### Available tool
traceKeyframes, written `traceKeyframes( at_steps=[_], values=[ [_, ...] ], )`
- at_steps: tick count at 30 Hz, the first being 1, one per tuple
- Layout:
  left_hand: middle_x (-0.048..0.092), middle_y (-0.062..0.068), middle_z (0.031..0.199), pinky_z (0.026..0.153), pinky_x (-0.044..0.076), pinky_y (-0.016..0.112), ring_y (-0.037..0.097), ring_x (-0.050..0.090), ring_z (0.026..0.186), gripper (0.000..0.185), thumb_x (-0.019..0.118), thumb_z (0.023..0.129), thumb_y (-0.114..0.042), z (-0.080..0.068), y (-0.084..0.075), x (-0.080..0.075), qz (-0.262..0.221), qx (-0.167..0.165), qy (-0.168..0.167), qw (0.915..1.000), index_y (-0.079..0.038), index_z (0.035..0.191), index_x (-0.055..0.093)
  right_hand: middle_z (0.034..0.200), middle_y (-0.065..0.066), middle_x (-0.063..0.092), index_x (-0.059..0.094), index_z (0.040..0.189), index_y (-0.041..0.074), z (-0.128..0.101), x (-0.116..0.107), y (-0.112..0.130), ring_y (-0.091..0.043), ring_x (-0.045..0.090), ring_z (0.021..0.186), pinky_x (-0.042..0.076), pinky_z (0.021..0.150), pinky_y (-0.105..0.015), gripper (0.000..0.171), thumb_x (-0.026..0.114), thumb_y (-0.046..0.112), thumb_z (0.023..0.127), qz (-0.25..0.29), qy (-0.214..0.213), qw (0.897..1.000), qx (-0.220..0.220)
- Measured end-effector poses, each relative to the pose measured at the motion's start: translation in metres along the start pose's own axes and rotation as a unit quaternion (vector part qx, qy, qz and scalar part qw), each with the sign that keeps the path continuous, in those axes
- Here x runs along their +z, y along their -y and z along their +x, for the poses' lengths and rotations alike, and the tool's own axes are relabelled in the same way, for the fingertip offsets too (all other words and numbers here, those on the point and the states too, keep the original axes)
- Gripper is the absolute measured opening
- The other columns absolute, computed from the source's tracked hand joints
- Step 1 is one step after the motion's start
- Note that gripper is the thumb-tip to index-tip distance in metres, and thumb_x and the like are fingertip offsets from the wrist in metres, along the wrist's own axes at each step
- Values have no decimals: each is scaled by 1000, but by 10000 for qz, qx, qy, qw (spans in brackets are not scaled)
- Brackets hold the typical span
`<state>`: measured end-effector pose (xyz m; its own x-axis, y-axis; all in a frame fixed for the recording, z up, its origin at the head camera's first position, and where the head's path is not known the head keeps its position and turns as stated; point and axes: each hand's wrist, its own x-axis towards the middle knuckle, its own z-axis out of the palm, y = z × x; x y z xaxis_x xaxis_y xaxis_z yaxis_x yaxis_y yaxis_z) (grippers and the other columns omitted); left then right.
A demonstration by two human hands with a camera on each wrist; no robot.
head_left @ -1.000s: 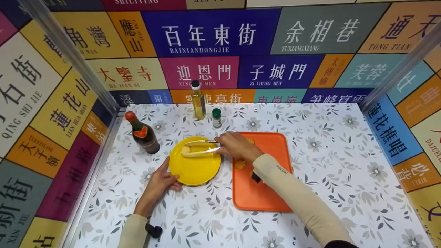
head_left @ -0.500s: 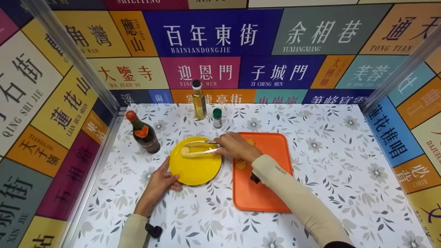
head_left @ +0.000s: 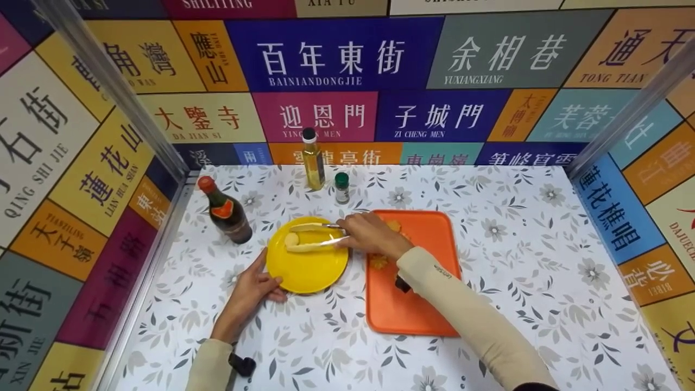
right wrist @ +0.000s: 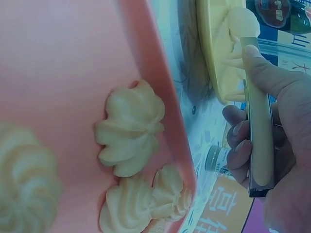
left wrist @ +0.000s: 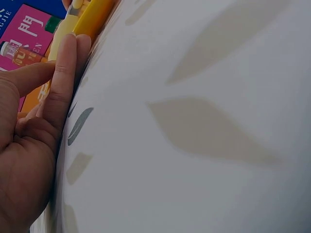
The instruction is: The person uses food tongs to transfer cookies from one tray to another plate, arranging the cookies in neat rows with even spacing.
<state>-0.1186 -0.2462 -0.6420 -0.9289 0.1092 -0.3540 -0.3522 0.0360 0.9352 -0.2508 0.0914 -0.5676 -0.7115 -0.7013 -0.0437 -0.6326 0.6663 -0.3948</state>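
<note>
My right hand (head_left: pixel 366 233) grips a pair of tongs (head_left: pixel 317 244) with pale arms, its thumb along one handle in the right wrist view. The arms stand apart, low over the yellow plate (head_left: pixel 309 274), and a round pale shape (head_left: pixel 292 239) shows at the near arm's tip. With finger and thumb, my left hand (head_left: pixel 252 288) holds the plate's left and near rim; in the left wrist view its fingers (left wrist: pixel 63 77) reach up to the plate. Several swirled piped cookies (right wrist: pixel 131 128) lie on the orange tray (head_left: pixel 412 312) under my right forearm, which partly hides them.
A dark bottle with a red cap (head_left: pixel 228 217) stands left of the plate. Behind the plate are an oil bottle (head_left: pixel 314 168) and a small green-capped jar (head_left: pixel 341 190). Printed panels wall in the flower-patterned table (head_left: pixel 532 260) at the back and sides.
The tongs' arms have spread slightly wider over the plate. My left hand, the plate and the tray stay where they were.
</note>
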Motion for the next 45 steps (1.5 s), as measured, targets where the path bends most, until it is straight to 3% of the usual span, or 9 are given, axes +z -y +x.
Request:
traceKeyframes(
  at_steps=[6, 14, 19, 29, 34, 37, 41, 45],
  values=[
    [76, 31, 101, 78, 70, 45, 38, 80, 79, 96, 76, 105, -9, 0, -1, 0, -162, 171, 107, 9997, -27, 179, 17, 90, -3, 64, 77, 121, 9, -9, -3, -1, -20, 57, 77, 51, 69, -34, 41, 78, 46, 103, 151, -185, 9997, -92],
    [76, 29, 101, 80, 70, 44, 38, 80, 81, 96, 77, 105, -13, -1, -1, -1, -42, 74, 52, 10000, -29, 179, 17, 100, -5, 74, 77, 130, 9, -25, -9, -6, -17, 61, 78, 59, 72, -31, 47, 79, 47, 103, 162, -343, 9991, -180],
    [75, 30, 99, 78, 70, 43, 37, 79, 79, 95, 77, 105, -11, -2, 1, -1, -92, 75, -8, 9999, -29, 178, 19, 99, -8, 75, 76, 129, 8, -35, -11, -12, -15, 62, 76, 59, 70, -31, 49, 80, 48, 102, -7, -489, 9986, -213],
    [76, 30, 101, 79, 70, 44, 38, 79, 80, 96, 77, 105, -12, -1, 1, 0, -155, 46, 20, 9999, -30, 178, 19, 83, 4, 60, 73, 131, 11, -61, -21, -15, -10, 55, 63, 51, 60, -25, 46, 77, 48, 104, -2, -793, 9968, -129],
    [76, 31, 101, 77, 70, 43, 37, 79, 78, 96, 76, 105, -8, 0, 2, -1, -205, 237, 155, 9994, -26, 179, 17, 90, -2, 69, 73, 132, 10, -69, -24, -19, -10, 55, 63, 50, 60, -28, 46, 77, 47, 104, -22, -997, 9946, -269],
    [76, 31, 100, 77, 70, 42, 35, 79, 77, 96, 76, 105, -7, 0, 3, -1, -220, 319, 211, 9990, -24, 179, 16, 90, 2, 70, 74, 133, 11, -74, -27, -21, -9, 56, 61, 52, 59, -30, 45, 78, 45, 104, 3, -1066, 9940, -265],
    [76, 31, 99, 76, 70, 42, 35, 79, 77, 96, 76, 105, -7, -1, 3, -1, -226, 297, 177, 9991, -25, 179, 17, 88, 5, 69, 74, 124, 13, -80, -31, -25, -11, 58, 62, 56, 61, -31, 38, 79, 44, 103, -52, -1158, 9929, -254],
    [76, 31, 100, 78, 70, 43, 37, 79, 78, 95, 75, 105, -7, -1, 1, 0, -205, 270, 167, 9993, -25, 179, 17, 97, -1, 77, 75, 118, 12, -87, -35, -29, -15, 67, 69, 64, 69, -36, 33, 81, 41, 102, -147, -1229, 9921, -225]
  ],
)
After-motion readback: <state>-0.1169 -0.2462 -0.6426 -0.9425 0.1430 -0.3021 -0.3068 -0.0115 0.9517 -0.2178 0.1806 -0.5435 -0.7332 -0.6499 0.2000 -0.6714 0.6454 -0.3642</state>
